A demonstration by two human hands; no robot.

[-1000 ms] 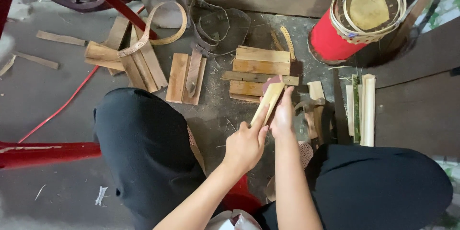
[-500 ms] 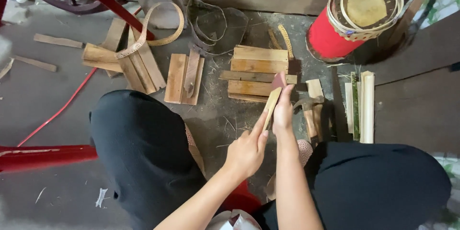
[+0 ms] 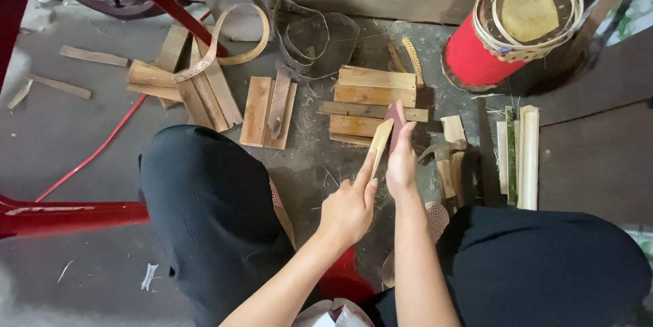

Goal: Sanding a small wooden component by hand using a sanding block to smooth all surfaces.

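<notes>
Both hands [image 3: 374, 184] gripping bamboo strip [image 3: 381, 138], hammer [image 3: 443, 157] just beside

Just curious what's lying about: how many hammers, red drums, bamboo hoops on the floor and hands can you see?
Hammer: 1
Red drum: 1
Bamboo hoop on the floor: 1
Hands: 2, left hand and right hand
Total: 5
</notes>
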